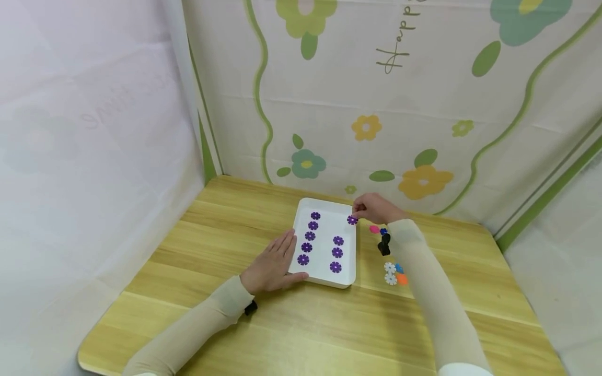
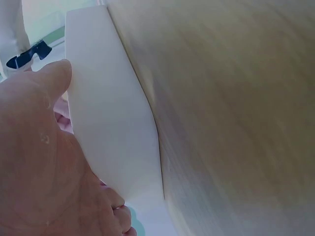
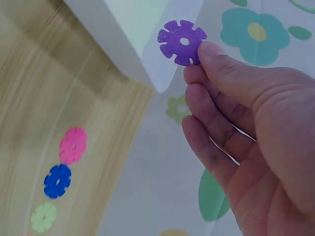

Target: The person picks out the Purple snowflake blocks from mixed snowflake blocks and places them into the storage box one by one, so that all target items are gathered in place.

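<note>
My right hand [image 1: 374,209] pinches a purple notched disc [image 3: 183,42] between thumb and forefinger, above the far right corner of a white tray [image 1: 322,271]. In the head view, purple discs of the same kind lie in the tray in two columns. The left column has several, one being this disc [image 1: 310,236]; the right column has three, among them this disc [image 1: 337,253]. My left hand [image 1: 271,262] rests at the tray's near left corner, fingers straight along the left side and thumb at the front edge. The left wrist view shows the thumb touching the tray wall [image 2: 110,98].
Right of the tray, on the wooden table [image 1: 301,334], lie a pink disc [image 3: 73,145], a blue disc [image 3: 57,181] and a pale green disc [image 3: 43,217]. White discs [image 1: 390,273] and an orange disc [image 1: 402,279] lie nearer. A flowered cloth [image 1: 329,94] hangs behind the table.
</note>
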Demonstrator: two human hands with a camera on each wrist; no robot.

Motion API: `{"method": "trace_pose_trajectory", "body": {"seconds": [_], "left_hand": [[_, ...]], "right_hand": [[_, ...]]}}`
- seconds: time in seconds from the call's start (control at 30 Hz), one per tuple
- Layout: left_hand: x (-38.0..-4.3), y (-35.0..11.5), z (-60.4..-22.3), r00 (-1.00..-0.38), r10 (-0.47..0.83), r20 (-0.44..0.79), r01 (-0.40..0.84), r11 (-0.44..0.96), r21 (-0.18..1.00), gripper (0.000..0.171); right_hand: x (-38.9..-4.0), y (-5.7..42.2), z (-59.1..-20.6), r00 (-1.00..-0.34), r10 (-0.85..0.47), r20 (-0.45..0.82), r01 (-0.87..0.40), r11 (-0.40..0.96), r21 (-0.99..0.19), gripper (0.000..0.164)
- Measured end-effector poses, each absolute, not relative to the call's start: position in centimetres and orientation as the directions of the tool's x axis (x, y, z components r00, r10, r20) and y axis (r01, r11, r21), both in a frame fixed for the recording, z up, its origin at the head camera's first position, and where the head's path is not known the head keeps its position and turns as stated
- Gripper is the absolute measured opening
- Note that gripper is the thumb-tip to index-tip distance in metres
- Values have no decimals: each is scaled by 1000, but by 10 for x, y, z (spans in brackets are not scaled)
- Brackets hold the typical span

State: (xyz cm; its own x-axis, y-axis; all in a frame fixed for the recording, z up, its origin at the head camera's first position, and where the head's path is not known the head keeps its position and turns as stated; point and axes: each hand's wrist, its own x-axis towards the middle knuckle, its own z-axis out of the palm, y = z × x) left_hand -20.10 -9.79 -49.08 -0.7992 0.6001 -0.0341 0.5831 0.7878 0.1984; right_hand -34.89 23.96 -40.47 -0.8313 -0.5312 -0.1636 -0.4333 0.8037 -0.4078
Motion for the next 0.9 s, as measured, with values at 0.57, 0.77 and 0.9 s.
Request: {"method": "trace_pose_trajectory", "body": {"seconds": [0.57, 0.77, 0.9], "left_hand": [[-202, -96, -489, -800, 600, -28, 585, 788, 191, 104], [-202, -97, -488, -800, 599, -25, 584, 788, 196, 104], [-201, -97, -490, -802, 597, -26, 581, 790, 196, 104]], "right_hand": [[-351, 204, -439, -811, -565, -155, -490, 799, -348, 13], [-359, 204, -455, -807, -577, -125, -525, 798, -297, 13], [-362, 202, -461, -808, -573, -135, -525, 805, -277, 12]]}}
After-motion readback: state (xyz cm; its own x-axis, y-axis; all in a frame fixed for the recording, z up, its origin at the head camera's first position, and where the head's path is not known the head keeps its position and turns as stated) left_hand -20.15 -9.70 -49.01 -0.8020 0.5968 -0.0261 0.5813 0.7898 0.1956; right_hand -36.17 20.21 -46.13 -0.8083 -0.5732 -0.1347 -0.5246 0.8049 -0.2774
